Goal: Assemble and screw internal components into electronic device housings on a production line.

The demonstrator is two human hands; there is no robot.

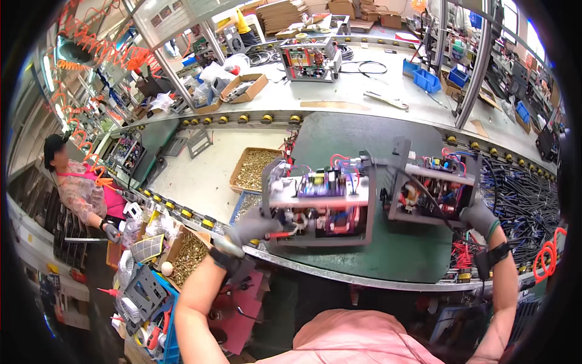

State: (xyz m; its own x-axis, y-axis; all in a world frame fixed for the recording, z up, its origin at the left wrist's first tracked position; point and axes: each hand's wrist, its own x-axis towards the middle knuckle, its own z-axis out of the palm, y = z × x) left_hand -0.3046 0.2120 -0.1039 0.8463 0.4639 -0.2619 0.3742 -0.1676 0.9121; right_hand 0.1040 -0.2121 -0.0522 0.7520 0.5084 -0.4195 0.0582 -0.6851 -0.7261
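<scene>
Two open metal-framed electronic units stand side by side on a dark green board (412, 255). My left hand (251, 228), in a grey glove, grips the lower left side of the left unit (321, 203), which is slightly blurred. A thin red piece shows by its fingertips; whether it is a wire or a tool I cannot tell. My right hand (481, 217), also gloved, is closed on the lower right edge of the right unit (431, 188), which sits tilted. Circuit boards and coloured wires show inside both frames. A black cable (418, 182) hangs across the right unit's front.
Roller tracks (242, 118) border the work surface. Beyond the left unit stands a carton of small brass-coloured parts (254, 170). Bundled black cables (521, 206) lie at right, near a coiled orange hose (548, 258). Another person (85, 182) works at far left. A third unit (309, 60) stands behind.
</scene>
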